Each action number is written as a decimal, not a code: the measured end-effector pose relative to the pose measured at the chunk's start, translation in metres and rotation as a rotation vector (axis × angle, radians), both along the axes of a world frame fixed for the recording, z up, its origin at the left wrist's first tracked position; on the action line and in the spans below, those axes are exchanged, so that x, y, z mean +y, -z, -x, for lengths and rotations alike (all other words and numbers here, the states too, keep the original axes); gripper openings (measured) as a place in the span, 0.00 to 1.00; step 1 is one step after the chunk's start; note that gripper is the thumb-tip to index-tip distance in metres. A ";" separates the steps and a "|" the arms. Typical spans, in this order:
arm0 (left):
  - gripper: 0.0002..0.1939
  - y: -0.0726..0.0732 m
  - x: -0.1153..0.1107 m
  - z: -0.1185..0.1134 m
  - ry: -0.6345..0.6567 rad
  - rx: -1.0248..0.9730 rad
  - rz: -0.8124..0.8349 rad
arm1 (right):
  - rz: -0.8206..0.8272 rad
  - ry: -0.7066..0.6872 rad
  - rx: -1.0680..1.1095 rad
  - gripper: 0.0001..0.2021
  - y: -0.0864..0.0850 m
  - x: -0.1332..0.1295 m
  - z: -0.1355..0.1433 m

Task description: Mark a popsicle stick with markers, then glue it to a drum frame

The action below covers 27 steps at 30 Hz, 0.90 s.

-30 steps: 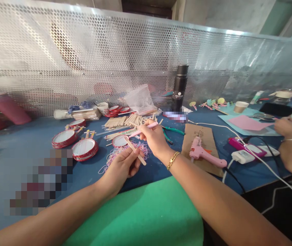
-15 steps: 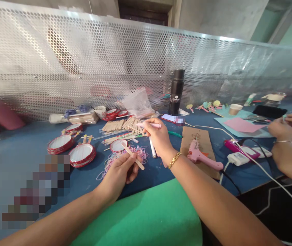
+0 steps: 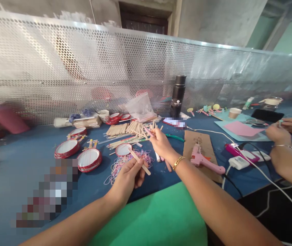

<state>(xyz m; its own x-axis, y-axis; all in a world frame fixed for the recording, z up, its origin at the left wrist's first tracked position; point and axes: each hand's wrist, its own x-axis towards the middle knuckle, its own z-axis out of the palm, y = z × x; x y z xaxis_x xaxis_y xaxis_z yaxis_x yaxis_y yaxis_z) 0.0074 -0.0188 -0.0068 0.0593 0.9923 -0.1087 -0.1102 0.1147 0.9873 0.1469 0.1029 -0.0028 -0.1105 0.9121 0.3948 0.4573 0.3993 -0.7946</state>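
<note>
The left hand (image 3: pixel 129 173) has thumb and fingers closed on a flat, pale wooden craft stick with rounded ends (image 3: pixel 134 154), which slants across the fingertips with both ends free. The right hand (image 3: pixel 161 144), beyond it and apart from it, pinches a slim pink pen-like stick (image 3: pixel 149 132) that points up and away; whether its tip is capped cannot be told.

The wooden stick looks very light, stiff and dry, with little slip, though thin enough to snap if bent hard. Gripping it near the middle or the lower end, flat faces between thumb and finger, should keep it steady. The pink one looks light, rigid and smoother, so it may roll in a loose pinch; its barrel is the place to hold.

Just beyond the left hand, on the blue tabletop (image 3: pixel 4 171), lies a soft, tangled heap of thin pastel loops (image 3: pixel 115 167), with a round white disc with a red rim (image 3: pixel 122 149) beside it. Farther back is a loose pile of pale wooden sticks (image 3: pixel 117 130). Stacked red-rimmed white discs (image 3: pixel 89 159) sit to the left. To the right, a pink glue gun (image 3: pixel 204 163) lies on a brown cardboard piece (image 3: pixel 190 143). A tall black bottle (image 3: pixel 178 97) stands upright at the back.
</note>
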 end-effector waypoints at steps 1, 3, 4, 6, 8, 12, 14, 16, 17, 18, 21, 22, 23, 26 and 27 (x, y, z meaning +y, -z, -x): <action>0.18 0.000 0.000 0.000 -0.001 -0.007 -0.001 | -0.004 0.043 -0.087 0.09 -0.001 -0.001 0.002; 0.18 0.000 0.000 0.000 -0.005 -0.021 -0.002 | -0.017 0.088 -0.233 0.09 -0.006 -0.004 0.008; 0.18 0.000 0.000 0.000 -0.009 -0.030 -0.003 | -0.027 0.078 -0.301 0.09 -0.009 -0.005 0.012; 0.18 0.002 0.001 0.001 -0.015 -0.052 -0.006 | -0.002 0.048 -0.420 0.08 -0.015 -0.005 0.020; 0.19 0.004 0.001 0.001 -0.022 -0.080 -0.010 | 0.026 0.013 -0.528 0.07 -0.019 -0.002 0.028; 0.19 0.005 -0.001 0.001 -0.052 -0.143 -0.022 | 0.079 0.007 -0.617 0.07 -0.014 0.009 0.042; 0.19 0.003 -0.003 0.000 -0.058 -0.200 -0.026 | 0.115 0.021 -0.639 0.07 -0.009 0.015 0.046; 0.18 0.000 -0.005 -0.001 -0.060 -0.258 -0.016 | 0.152 0.040 -0.647 0.06 -0.007 0.018 0.048; 0.18 -0.002 -0.006 -0.002 -0.062 -0.280 -0.009 | 0.163 0.049 -0.642 0.06 -0.007 0.019 0.047; 0.17 -0.004 -0.006 -0.002 -0.069 -0.296 -0.004 | 0.169 0.055 -0.630 0.06 -0.008 0.019 0.045; 0.15 -0.010 -0.007 -0.002 -0.116 -0.335 -0.019 | 0.170 0.056 -0.554 0.09 -0.017 0.012 0.034; 0.14 -0.011 -0.007 -0.001 -0.141 -0.352 -0.028 | 0.169 0.040 -0.520 0.11 -0.019 0.008 0.030; 0.13 -0.013 -0.006 -0.001 -0.164 -0.375 -0.030 | 0.171 -0.007 -0.450 0.13 -0.021 0.002 0.025; 0.11 -0.017 -0.003 0.001 -0.198 -0.451 0.046 | 0.261 -0.257 0.170 0.13 -0.021 -0.019 0.015; 0.11 -0.018 -0.002 0.002 -0.195 -0.465 0.096 | 0.280 -0.314 0.303 0.13 -0.019 -0.027 0.013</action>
